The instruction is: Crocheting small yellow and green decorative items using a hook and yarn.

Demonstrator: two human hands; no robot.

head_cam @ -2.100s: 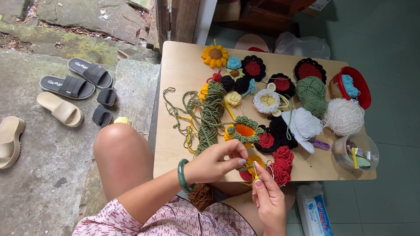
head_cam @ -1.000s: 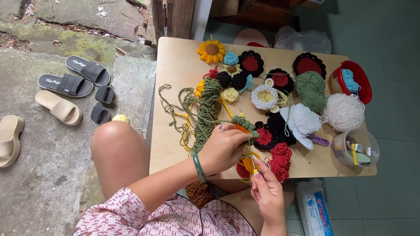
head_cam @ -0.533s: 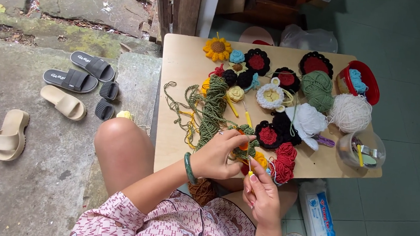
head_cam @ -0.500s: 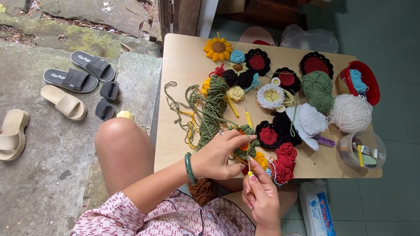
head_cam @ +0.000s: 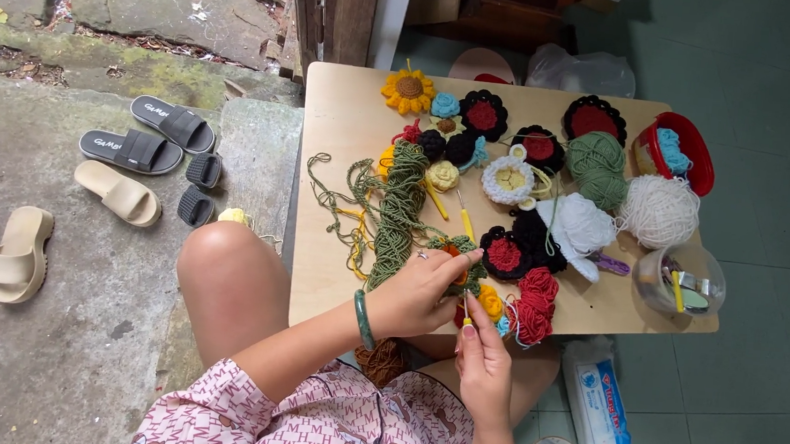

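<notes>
So the left hand (head_cam: 419, 294) is curled around a small crochet piece (head_cam: 466, 276) with green and orange in it, pinching it at the near edge of the wooden table (head_cam: 346, 134). The right hand (head_cam: 484, 365) sits at about 5 o'clock from the left one, fingers closed narrow on a thin crochet hook (head_cam: 466, 310) poking up into that piece. There's a green bangle (head_cam: 363, 319) on the left wrist.

At 11 o'clock from the left hand lies a bundle of green yarn cords (head_cam: 397, 215). At 3 o'clock from the piece there's a clump of red yarn (head_cam: 533, 306), with a black and red crochet flower (head_cam: 505, 254) just above it. Further up the table, around 1 o'clock, sit a white yarn ball (head_cam: 659, 211) and a green one (head_cam: 597, 163), and a yellow sunflower (head_cam: 409, 90) at 12. Sandals (head_cam: 128, 149) lie on the stone way off at 9 o'clock
</notes>
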